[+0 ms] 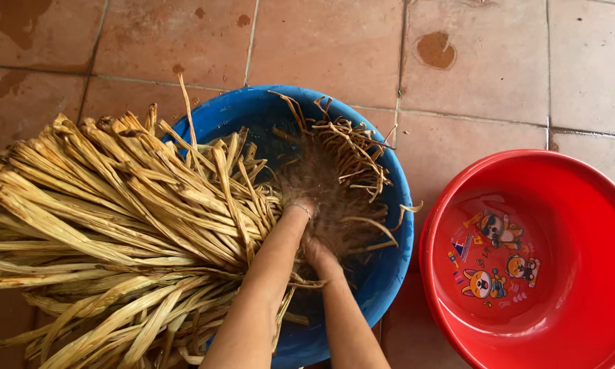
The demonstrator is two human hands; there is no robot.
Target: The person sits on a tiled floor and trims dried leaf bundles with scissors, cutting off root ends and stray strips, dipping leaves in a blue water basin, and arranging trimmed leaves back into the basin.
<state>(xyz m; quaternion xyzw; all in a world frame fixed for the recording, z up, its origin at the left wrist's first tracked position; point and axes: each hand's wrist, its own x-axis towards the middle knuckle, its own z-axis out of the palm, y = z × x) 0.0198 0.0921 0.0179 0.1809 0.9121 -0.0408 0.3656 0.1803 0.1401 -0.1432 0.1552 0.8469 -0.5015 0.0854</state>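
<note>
Item: left hand [295, 205] and right hand [319, 254], both plunged into a blue basin [389, 205] on the floor. Fingers are buried in a blurred mass of wet brown fibre [328, 198]; whether they are spread or pinching cannot be told. A thin bracelet [299, 208] sits at the left wrist.

Item: dried straw-coloured leaf strips [102, 225], a thick bundle lying over the basin's left rim, its tips fanned into the basin and its bulk resting on the floor to the left. Loose curled strips [355, 150] lie at the basin's far right side.

Handling note: the work likely goes best with the bundle kept aligned, the strips pressed under a portion at a time, and the hands low so nothing spills over the rim.

Item: red basin [594, 225], just right of the blue one, holding no strips, cartoon animal print on its bottom.

Surface: terracotta tile floor [321, 41], grey grout lines, several dark damp patches towards the far edge. Nothing of the room beyond shows.
</note>
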